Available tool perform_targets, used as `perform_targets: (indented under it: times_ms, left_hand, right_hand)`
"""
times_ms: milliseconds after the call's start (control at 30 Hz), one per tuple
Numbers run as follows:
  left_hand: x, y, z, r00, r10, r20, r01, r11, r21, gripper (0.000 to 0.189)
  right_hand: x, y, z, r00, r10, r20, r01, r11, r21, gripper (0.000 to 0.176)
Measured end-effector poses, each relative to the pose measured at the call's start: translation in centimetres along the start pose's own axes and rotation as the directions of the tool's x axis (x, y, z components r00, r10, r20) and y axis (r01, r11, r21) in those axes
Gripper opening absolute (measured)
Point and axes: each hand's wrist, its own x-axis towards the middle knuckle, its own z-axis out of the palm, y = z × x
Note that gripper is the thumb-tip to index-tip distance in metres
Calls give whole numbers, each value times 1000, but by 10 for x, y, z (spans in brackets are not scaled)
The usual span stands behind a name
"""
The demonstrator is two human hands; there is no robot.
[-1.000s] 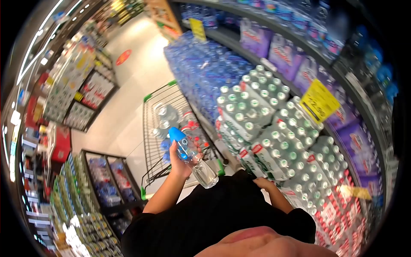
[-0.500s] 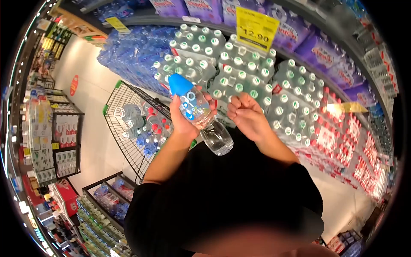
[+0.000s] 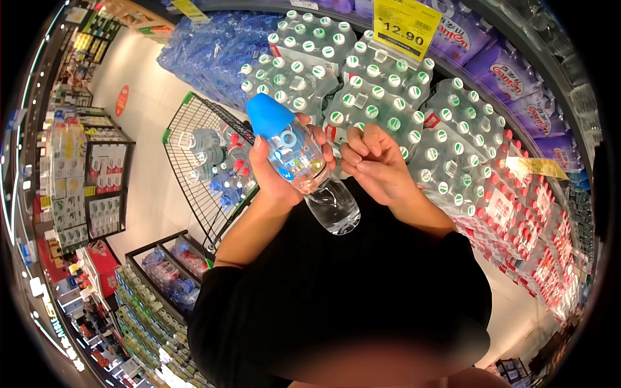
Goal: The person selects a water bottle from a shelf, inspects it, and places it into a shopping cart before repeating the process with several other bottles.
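Note:
A clear bottle [image 3: 299, 157] with a blue top and printed label is tilted in front of me, its base pointing down and right. My left hand [image 3: 275, 174] is wrapped round its middle, thumb on the near side and fingertips showing on the far side. Just right of the bottle is my right hand [image 3: 377, 161], its fingers curled and the thumb near the index finger. Whether anything small lies between those fingers is too small to tell.
A wire shopping cart [image 3: 194, 165] with several bottles stands at the left. Shrink-wrapped packs of white-capped bottles [image 3: 381, 97] are stacked ahead, blue packs [image 3: 213, 55] beside them, red-capped packs [image 3: 517, 220] at the right. A yellow price sign [image 3: 404, 29] hangs above.
The view has shifted slightly, so the cart and packs sit differently in it. My right hand's fingers have loosened a little from a tighter curl. The bottle remains in my left hand.

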Motion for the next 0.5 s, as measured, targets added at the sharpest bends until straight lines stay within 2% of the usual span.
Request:
perform_targets:
  times_ms: [67, 167, 367, 500]
  left_hand:
    - [-2, -1, 1, 1000, 12, 26, -11, 999, -33, 76]
    - [-6, -2, 8, 999, 28, -29, -26, 999, 36, 79]
    - [-4, 0, 5, 999, 45, 30, -45, 999, -9, 75]
    - [-5, 1, 5, 996, 87, 2, -87, 996, -6, 79]
  right_hand:
    - [0, 1, -1, 1000, 2, 22, -2, 1000, -1, 33]
    - [2, 3, -2, 999, -4, 38, 5, 1000, -21, 32]
    - [10, 3, -5, 995, 15, 96, -12, 999, -39, 29]
    - [17, 6, -8, 994, 71, 88, -76, 995, 59, 23]
